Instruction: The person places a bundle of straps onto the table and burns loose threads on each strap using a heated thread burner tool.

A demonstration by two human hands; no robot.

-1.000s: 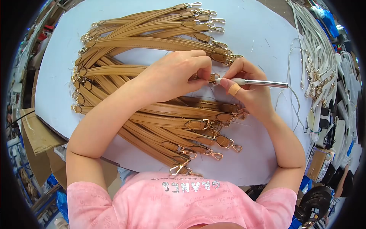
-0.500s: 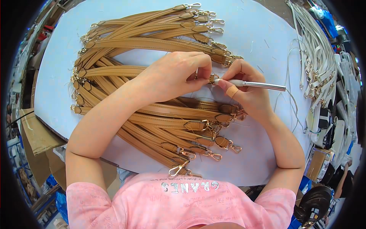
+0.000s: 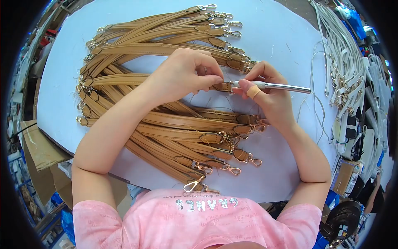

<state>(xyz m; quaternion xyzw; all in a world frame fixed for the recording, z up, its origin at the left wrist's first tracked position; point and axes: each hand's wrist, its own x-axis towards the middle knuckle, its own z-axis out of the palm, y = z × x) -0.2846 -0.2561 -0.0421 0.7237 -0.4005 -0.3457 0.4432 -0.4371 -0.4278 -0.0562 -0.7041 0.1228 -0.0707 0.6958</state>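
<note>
My right hand (image 3: 271, 91) is closed round a slim white-and-silver pen-like tool (image 3: 288, 87), its white end pointing left and its silver end right. A tan bandage wraps the thumb. The tool's white end meets the metal hardware on the end of a tan leather strap (image 3: 222, 86). My left hand (image 3: 186, 72) is closed, thumb and index finger pinched at the upper edge of that strap's end; its fingertips partly hide the strap. Many similar tan straps (image 3: 182, 120) lie under and around my left forearm, several ending in gold swivel clips (image 3: 192, 185).
The straps lie on a white tabletop (image 3: 286, 41) with loose thread bits. A bundle of white straps (image 3: 344, 70) with gold clips hangs at the right edge, near a thin grey cord (image 3: 319, 112). A cardboard box (image 3: 43, 145) stands at the left; a dark fan-like object (image 3: 344, 220) is at lower right.
My left hand has shifted left and slightly up, uncovering more of the strap's end. The pen-like tool and my right hand have stayed almost in place.
</note>
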